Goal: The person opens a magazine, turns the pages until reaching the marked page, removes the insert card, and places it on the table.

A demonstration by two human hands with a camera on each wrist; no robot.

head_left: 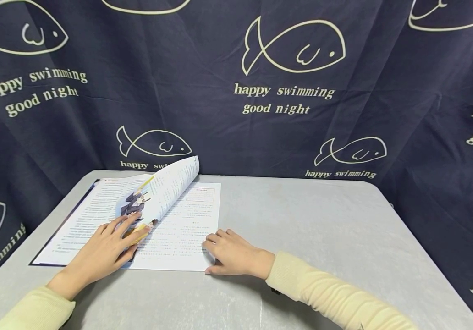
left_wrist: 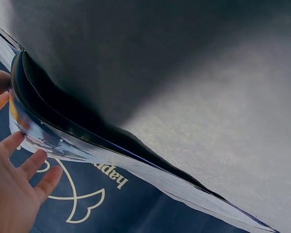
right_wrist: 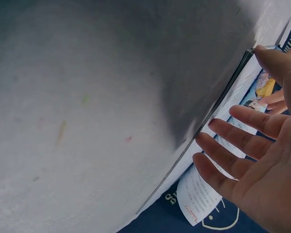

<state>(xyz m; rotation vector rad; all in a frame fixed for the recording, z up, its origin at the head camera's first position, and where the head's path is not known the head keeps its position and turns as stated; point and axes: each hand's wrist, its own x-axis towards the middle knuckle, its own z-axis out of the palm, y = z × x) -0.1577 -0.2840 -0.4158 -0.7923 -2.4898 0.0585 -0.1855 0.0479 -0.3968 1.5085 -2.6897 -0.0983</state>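
An open magazine [head_left: 174, 247] lies on the left part of the table. One printed leaf [head_left: 176, 185] stands raised and curved near its middle, with an illustration of a dark-clad figure on its lower part. My left hand [head_left: 104, 247] rests its fingers on the illustrated part, close to the fold. In the left wrist view, the fingers [left_wrist: 26, 167] are spread against the curved pages. At the magazine's right edge lies my right hand [head_left: 234, 254], fingers loosely extended on the page margin. The right wrist view shows its thumb [right_wrist: 276, 60] at the page corner, holding nothing.
The grey table [head_left: 310, 220] extends to the right of the magazine. Behind it hangs a dark blue curtain [head_left: 220, 128] with fish drawings and lettering. The curtain also runs along both sides.
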